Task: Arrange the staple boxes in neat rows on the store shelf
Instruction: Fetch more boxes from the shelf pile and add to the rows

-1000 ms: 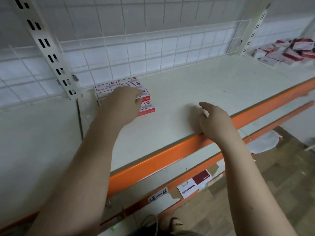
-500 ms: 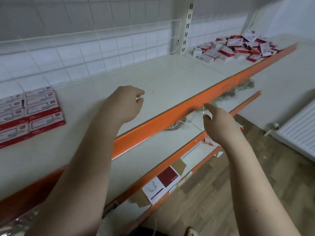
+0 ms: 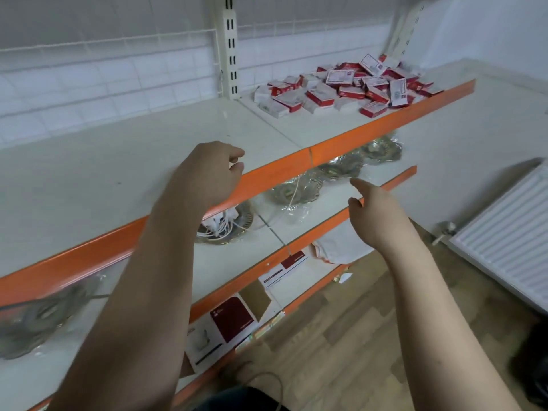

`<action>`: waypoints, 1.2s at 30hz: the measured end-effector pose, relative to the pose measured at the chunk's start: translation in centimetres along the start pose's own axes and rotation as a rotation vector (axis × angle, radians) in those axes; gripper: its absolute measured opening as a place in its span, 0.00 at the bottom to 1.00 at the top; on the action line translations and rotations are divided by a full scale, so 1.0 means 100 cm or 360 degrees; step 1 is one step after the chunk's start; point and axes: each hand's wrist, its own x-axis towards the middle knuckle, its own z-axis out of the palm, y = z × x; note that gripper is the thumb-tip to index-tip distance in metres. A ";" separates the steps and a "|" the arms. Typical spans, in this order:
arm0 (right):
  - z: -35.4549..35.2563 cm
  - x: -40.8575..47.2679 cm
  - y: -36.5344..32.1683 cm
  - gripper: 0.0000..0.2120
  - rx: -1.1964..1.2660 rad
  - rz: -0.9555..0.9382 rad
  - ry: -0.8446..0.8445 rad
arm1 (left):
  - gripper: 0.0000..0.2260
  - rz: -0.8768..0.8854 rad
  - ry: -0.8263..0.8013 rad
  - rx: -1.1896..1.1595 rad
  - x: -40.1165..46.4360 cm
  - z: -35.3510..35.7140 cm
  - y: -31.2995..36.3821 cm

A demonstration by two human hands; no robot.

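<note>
A loose heap of red-and-white staple boxes [image 3: 350, 87] lies at the far right end of the top shelf [image 3: 124, 161], against the wire back. My left hand [image 3: 207, 173] hovers over the shelf's orange front edge, fingers loosely curled, holding nothing. My right hand [image 3: 373, 212] hangs lower, in front of the second shelf, its fingers relaxed and empty. Both hands are well short of the heap. The arranged rows of boxes are out of view to the left.
An upright slotted post [image 3: 230, 46] splits the shelf's back. The second shelf [image 3: 246, 256] carries wrapped metal dishes [image 3: 296, 191] and white cables. Flat red-and-white packs [image 3: 228, 324] lie on the lowest shelf. A white radiator [image 3: 510, 241] stands at the right above wood flooring.
My view has swung right, away from the arranged rows and toward the loose heap. My left hand has left the rows and both hands have travelled right, empty.
</note>
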 end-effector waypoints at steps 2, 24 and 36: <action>-0.008 0.017 0.015 0.22 -0.0006 0.0013 0.0015 | 0.16 0.0014 -0.0006 -0.0005 0.020 0.012 0.016; -0.080 0.308 0.090 0.21 -0.0078 -0.0029 0.0124 | 0.13 0.0167 -0.0040 0.0103 0.302 0.097 0.125; -0.059 0.414 0.058 0.30 0.0016 -0.0630 0.0027 | 0.18 -0.0288 -0.0064 0.0217 0.332 0.107 0.106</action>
